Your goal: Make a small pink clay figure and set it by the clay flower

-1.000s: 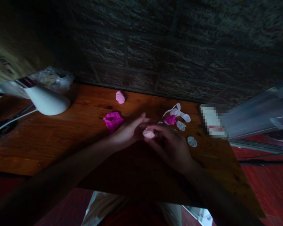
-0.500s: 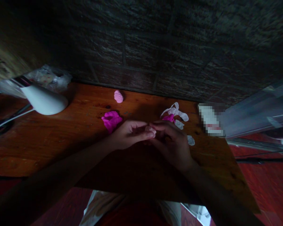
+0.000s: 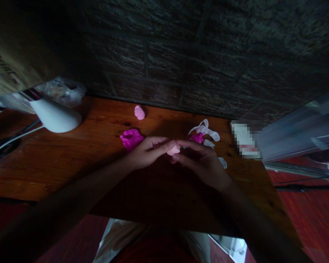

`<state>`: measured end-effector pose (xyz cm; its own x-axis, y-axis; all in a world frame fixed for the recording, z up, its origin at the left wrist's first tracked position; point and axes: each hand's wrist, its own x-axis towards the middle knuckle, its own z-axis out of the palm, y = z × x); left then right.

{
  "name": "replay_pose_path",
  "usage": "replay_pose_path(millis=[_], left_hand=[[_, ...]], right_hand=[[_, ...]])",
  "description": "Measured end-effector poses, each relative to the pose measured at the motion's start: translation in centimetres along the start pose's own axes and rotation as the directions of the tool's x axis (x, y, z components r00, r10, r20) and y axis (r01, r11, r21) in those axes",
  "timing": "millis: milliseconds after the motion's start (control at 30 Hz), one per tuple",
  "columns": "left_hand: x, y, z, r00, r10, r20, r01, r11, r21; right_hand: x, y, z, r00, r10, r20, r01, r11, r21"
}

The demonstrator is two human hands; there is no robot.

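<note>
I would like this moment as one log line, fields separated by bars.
left hand: holds pale lump | right hand: holds pale lump | large magenta piece: on table | pink lump: near wall

Dim light, dark block-patterned wall (image 3: 164,62), brown wooden table (image 3: 104,118) against it, reddish floor (image 3: 309,212) below

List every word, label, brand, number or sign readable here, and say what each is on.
"Print": dark letters on the tan surface at upper left.
White item at right: red marks, pixelated, unreadable.
Crumpled clear plastic: faint reddish marks, too blurred to read.
No text visible on the pink lump in the hands.
</note>
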<state>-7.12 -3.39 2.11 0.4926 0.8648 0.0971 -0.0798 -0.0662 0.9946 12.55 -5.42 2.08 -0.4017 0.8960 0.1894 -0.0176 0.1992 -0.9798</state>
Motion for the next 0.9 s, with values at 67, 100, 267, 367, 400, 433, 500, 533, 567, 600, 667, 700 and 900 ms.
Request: replay_pose_path(millis=[67, 100, 267, 367, 400, 433, 500, 533, 567, 600, 667, 700, 900], left_hand=[[0.0, -0.2, 0.0, 1.0, -0.013, 0.013, 0.013, 1.0, -0.007], [-0.1, -0.3, 0.0, 1.0, -0.011, 0.016, 0.011, 1.0, -0.003], [-0.4, -0.8, 0.3, 0.998, 0.054, 0.035, -0.055, 0.998, 0.007], [-0.4, -1.1, 0.5, 0.996, 0.084, 0.04, -0.086, 0.995, 0.045], [-0.4, -1.2, 0.7, 0.996, 0.086, 0.025, -0.087, 0.996, 0.035], [-0.3, -1.2, 0.8, 0.996, 0.084, -0.004, -0.084, 0.996, 0.0], [-0.1, -1.4, 1.0, 0.996, 0.057, -0.071, -0.066, 0.989, -0.133], [0.0, -1.5, 1.1, 0.995, 0.04, -0.095, -0.06, 0.976, -0.21], [0.1, -1.6, 1.1, 0.993, 0.027, -0.115, -0.057, 0.96, -0.275], [0.3, -1.7, 1.1, 0.991, 0.014, -0.131, -0.056, 0.945, -0.321], [0.4, -1.7, 0.9, 0.987, -0.011, -0.163, -0.051, 0.928, -0.369], [0.5, -1.7, 0.8, 0.983, -0.028, -0.181, -0.045, 0.922, -0.385], [0.4, -1.4, 0.6, 0.979, -0.086, -0.187, -0.02, 0.864, -0.502]], right_hand=[[0.1, 0.4, -0.1, 1.0, -0.026, -0.007, 0.026, 1.0, 0.013], [0.1, 0.5, 0.0, 0.998, -0.057, -0.021, 0.056, 0.998, -0.012], [-0.2, 0.6, 0.2, 0.951, -0.297, -0.084, 0.26, 0.917, -0.303], [-0.3, 0.8, 0.4, 0.923, -0.369, -0.114, 0.297, 0.867, -0.4], [-0.3, 0.9, 0.4, 0.918, -0.375, -0.129, 0.293, 0.86, -0.418], [-0.3, 1.0, 0.5, 0.913, -0.38, -0.145, 0.287, 0.855, -0.432], [-0.1, 1.0, 0.5, 0.905, -0.383, -0.182, 0.268, 0.849, -0.455], [0.0, 1.0, 0.6, 0.901, -0.385, -0.201, 0.257, 0.846, -0.468], [0.0, 0.9, 0.6, 0.897, -0.384, -0.22, 0.242, 0.841, -0.484], [0.0, 0.8, 0.6, 0.895, -0.381, -0.233, 0.225, 0.835, -0.503], [0.0, 0.7, 0.6, 0.909, -0.35, -0.227, 0.191, 0.833, -0.519], [0.0, 0.7, 0.5, 0.924, -0.321, -0.21, 0.18, 0.846, -0.502], [0.0, 0.8, -0.2, 0.96, -0.269, -0.074, 0.23, 0.914, -0.335]])
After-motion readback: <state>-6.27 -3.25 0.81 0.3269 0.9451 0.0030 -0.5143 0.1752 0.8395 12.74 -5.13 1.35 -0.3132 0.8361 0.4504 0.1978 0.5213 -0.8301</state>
